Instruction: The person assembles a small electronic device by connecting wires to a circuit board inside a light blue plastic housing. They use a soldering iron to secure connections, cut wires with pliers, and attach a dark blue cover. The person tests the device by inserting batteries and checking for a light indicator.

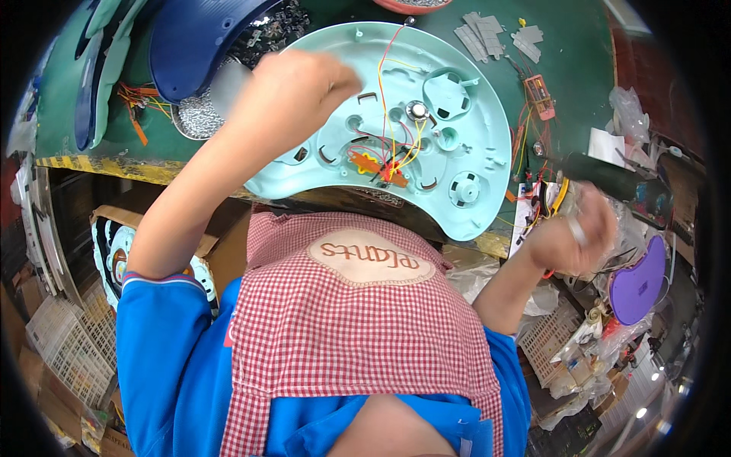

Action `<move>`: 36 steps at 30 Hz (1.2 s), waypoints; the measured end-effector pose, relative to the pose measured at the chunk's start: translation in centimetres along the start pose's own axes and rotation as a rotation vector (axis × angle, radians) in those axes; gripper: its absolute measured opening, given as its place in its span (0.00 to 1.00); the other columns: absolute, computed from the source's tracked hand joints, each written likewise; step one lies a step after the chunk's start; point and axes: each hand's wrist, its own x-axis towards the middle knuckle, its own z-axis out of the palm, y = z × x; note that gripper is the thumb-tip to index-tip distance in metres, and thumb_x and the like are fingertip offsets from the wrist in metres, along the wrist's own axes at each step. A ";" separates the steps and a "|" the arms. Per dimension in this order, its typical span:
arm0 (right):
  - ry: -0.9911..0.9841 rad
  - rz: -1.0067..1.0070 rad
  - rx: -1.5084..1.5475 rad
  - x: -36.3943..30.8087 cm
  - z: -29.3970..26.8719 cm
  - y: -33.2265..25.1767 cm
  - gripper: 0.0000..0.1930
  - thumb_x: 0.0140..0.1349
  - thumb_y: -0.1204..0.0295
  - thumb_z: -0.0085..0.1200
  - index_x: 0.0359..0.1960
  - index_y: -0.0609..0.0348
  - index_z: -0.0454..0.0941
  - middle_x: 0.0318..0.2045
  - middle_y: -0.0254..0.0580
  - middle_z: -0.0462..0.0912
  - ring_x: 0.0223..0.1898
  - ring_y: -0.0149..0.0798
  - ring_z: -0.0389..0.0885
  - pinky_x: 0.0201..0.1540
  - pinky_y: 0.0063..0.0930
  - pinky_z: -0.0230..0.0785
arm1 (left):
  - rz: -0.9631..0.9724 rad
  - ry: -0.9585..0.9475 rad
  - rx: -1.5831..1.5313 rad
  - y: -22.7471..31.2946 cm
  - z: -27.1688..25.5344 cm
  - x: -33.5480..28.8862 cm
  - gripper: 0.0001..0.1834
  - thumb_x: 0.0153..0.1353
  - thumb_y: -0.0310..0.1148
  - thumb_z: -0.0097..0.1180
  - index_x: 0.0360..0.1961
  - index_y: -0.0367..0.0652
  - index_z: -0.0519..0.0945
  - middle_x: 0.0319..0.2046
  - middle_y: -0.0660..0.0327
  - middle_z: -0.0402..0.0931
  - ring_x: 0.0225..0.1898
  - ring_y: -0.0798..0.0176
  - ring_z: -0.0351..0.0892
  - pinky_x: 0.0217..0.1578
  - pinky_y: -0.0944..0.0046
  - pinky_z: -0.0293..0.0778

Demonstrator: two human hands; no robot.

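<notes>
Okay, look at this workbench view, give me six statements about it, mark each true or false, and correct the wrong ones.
1. The left hand appears in front of part of the pale blue shell. True.
2. The right hand is inside the shell. False: the right hand is to the shell's right, blurred.
3. Flat grey pieces lie on the green table. True.
4. The purple piece is at the picture's left. False: the purple piece is at the right.
5. Yellow wires show in the shell. True.
6. The apron is plain white. False: the apron is mostly red-and-white checked.
</notes>
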 end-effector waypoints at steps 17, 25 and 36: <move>-0.694 0.836 0.639 -3.7 12.8 -3.2 0.09 0.64 0.71 0.55 0.32 0.66 0.80 0.21 0.31 0.78 0.23 0.22 0.67 0.27 0.18 0.61 | -0.243 -0.265 -0.581 -1.7 4.8 -1.4 0.11 0.61 0.34 0.55 0.44 0.46 0.80 0.32 0.58 0.82 0.34 0.55 0.81 0.38 0.59 0.74; -0.610 0.807 0.699 -3.6 12.5 -3.2 0.08 0.63 0.75 0.54 0.28 0.67 0.79 0.22 0.31 0.77 0.25 0.22 0.69 0.28 0.18 0.62 | -0.251 -0.297 -0.520 -1.4 4.8 -1.0 0.07 0.64 0.33 0.55 0.36 0.41 0.75 0.25 0.65 0.74 0.29 0.73 0.70 0.34 0.68 0.69; -0.612 0.862 0.821 -3.4 11.9 -2.8 0.09 0.62 0.74 0.54 0.26 0.67 0.80 0.21 0.32 0.77 0.23 0.22 0.69 0.26 0.17 0.60 | -0.269 -0.282 -0.858 -3.3 6.7 -1.1 0.07 0.63 0.34 0.55 0.35 0.40 0.77 0.25 0.65 0.76 0.29 0.71 0.71 0.35 0.66 0.69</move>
